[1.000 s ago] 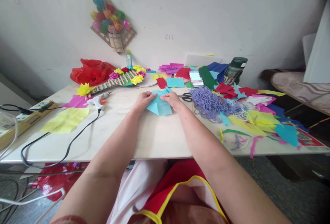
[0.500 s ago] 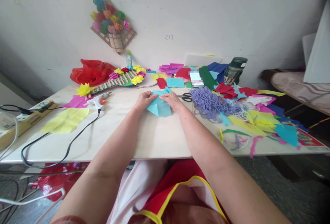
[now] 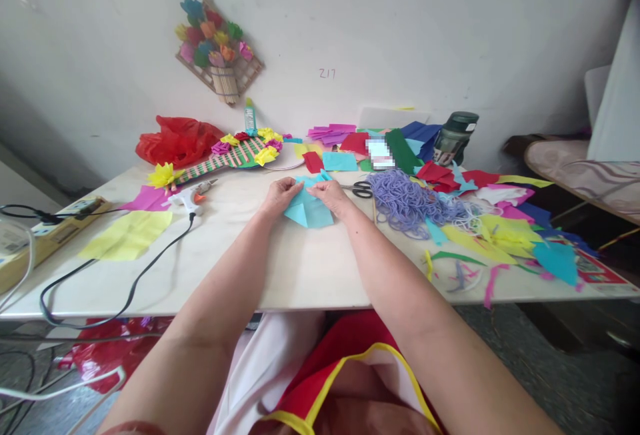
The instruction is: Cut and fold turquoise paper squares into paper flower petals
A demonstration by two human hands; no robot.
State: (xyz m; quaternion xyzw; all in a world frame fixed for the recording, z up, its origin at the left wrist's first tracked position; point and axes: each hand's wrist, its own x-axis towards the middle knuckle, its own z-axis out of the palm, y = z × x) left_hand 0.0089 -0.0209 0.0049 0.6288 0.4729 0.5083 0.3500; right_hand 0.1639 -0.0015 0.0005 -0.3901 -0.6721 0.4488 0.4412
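A light blue sheet of crepe paper (image 3: pixel 309 211), creased and partly folded, is held over the middle of the table. My left hand (image 3: pixel 279 196) pinches its upper left part between thumb and fingers. At the upper right, my right hand (image 3: pixel 327 195) pinches the same sheet, where a small flap stands up. Black-handled scissors (image 3: pixel 362 189) lie just right of my right hand, their blades partly hidden by it. To the left of my left hand rests a white glue gun (image 3: pixel 187 200) with its cord trailing over the table edge.
Purple yarn (image 3: pixel 413 201) and coloured paper scraps (image 3: pixel 500 235) spread over the right side. A decorated paper-flower piece (image 3: pixel 225 158) lies at the back left, near a red plastic bag (image 3: pixel 175 141). A dark bottle (image 3: pixel 455 138) stands back right; a power strip (image 3: pixel 55 238) lies far left.
Both hands keep their pinch on the light blue paper. They have hardly moved; the sheet's lower edge has shifted very slightly.
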